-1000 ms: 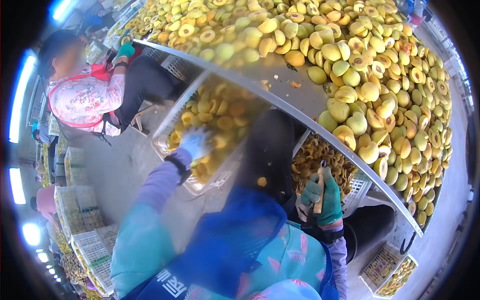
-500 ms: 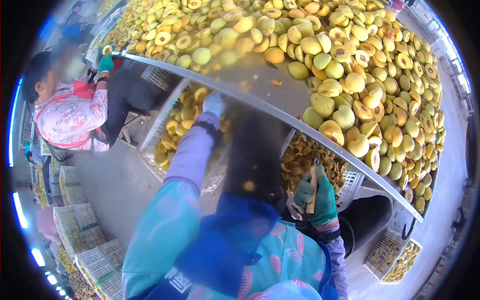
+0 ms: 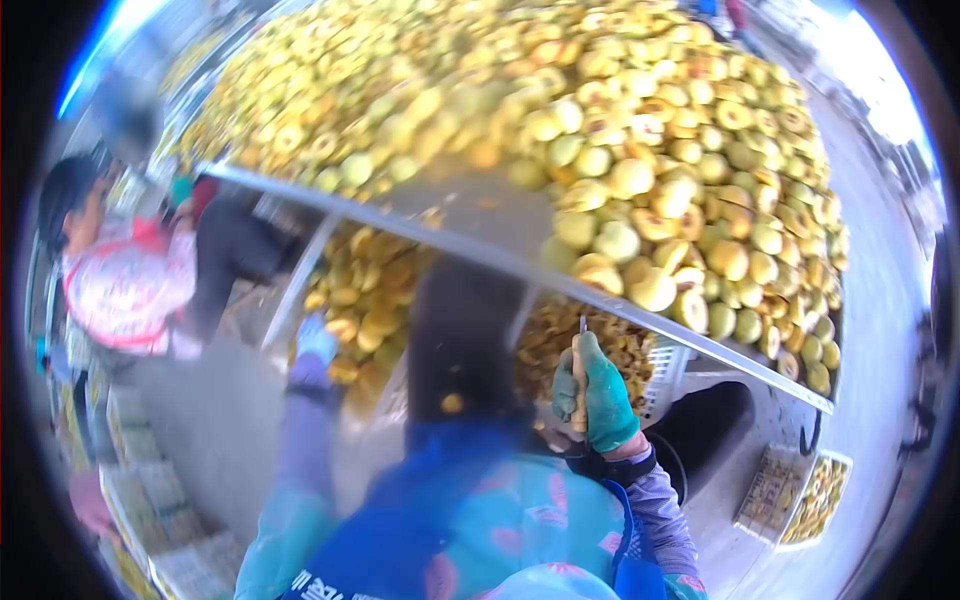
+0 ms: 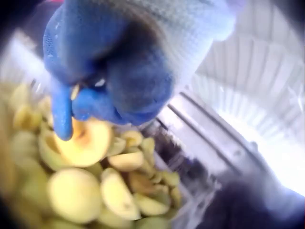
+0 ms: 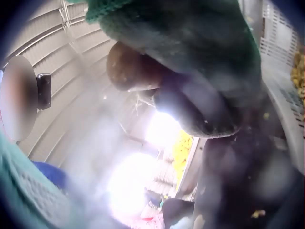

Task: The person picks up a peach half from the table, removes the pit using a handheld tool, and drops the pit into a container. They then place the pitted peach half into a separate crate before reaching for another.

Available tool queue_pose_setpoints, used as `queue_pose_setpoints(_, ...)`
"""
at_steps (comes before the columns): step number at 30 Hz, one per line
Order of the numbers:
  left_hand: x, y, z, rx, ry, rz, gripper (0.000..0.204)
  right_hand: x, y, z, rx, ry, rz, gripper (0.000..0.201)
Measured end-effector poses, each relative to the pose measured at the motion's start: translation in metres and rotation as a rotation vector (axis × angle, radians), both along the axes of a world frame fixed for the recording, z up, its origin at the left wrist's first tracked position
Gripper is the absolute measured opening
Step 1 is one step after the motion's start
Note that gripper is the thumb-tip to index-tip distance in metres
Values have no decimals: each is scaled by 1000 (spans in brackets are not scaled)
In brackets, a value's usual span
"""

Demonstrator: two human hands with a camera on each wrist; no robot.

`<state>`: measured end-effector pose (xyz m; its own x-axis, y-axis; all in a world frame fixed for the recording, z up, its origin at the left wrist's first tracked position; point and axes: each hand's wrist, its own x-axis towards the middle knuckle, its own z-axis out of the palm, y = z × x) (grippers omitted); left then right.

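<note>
My left hand point(image 3: 316, 340), in a white glove with blue-coated fingers, is at the left edge of a crate of halved yellow stone fruit point(image 3: 370, 290). In the left wrist view, one straight finger overlaps the cut face of a fruit half point(image 4: 93, 148) while the others bend inward; I cannot tell whether it pinches that half. My green-gloved right hand point(image 3: 610, 400) grips a wooden-handled tool point(image 3: 579, 390), its narrow metal tip pointing up, over brown curled scraps point(image 3: 560, 335) in a white basket point(image 3: 668, 375). From the right wrist view, the handle's rounded end point(image 5: 128, 67) juts out of the fist.
A metal-edged table point(image 3: 470, 240) heaped with fruit point(image 3: 700, 190) spans the front. Another person point(image 3: 130, 280) sits at the left. Stacked white crates point(image 3: 145, 480) stand at lower left, with a crate of fruit point(image 3: 800, 495) on the floor at right.
My left hand has moved from the far part of the crate back to its near left edge. The head view has swung, shifting the table down and left. My right hand keeps its grip.
</note>
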<state>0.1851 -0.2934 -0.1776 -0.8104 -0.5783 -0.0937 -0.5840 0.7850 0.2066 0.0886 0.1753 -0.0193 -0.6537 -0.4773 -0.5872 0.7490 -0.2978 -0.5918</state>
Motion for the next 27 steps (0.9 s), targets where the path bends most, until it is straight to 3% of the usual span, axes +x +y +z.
queue_pose_setpoints(2,2,-18,4,-143,-95,-28,48,-13,19,13,75,121,-86,42)
queue_pose_setpoints(3,4,-33,5,-197,-97,-138,34,-21,32,20,85,146,-125,42)
queue_pose_setpoints(5,-15,-26,46,34,-42,-50,32,-39,53,40,120,221,-234,34)
queue_pose_setpoints(7,-53,13,114,400,75,-9,32,-71,83,38,304,512,-224,25)
queue_pose_setpoints(9,-106,86,192,-11,226,-500,35,-105,115,67,449,641,-224,18)
queue_pose_setpoints(10,-135,119,219,58,261,-567,35,-126,134,73,571,595,-287,16)
queue_pose_setpoints(11,-170,147,234,131,310,-638,35,-153,161,58,672,702,-375,15)
queue_pose_setpoints(12,-205,166,232,80,369,-709,37,-180,191,44,1043,878,-368,17)
queue_pose_setpoints(13,-241,194,235,34,376,-890,36,-206,222,30,1462,979,-386,20)
queue_pose_setpoints(14,-271,229,241,35,395,-939,36,-232,248,7,1714,1174,-537,18)
queue_pose_setpoints(15,-297,268,248,33,399,-979,36,-243,264,12,1912,1071,-265,21)
queue_pose_setpoints(17,-350,338,252,-14,457,-1101,42,-270,282,-5,1975,950,-150,29)
queue_pose_setpoints(19,-400,387,234,-200,272,-1084,54,-270,259,0,1805,841,-313,33)
queue_pose_setpoints(20,-417,400,221,-235,141,-1105,58,-284,248,-18,1775,921,-316,34)
queue_pose_setpoints(22,-432,415,200,-334,-155,-1070,64,-283,234,-37,1643,817,-312,38)
queue_pose_setpoints(23,-432,416,204,-343,-150,-1079,64,-259,205,5,1536,650,-314,41)
queue_pose_setpoints(27,-431,389,193,-236,-216,-1113,63,-246,165,-22,1303,718,-339,43)
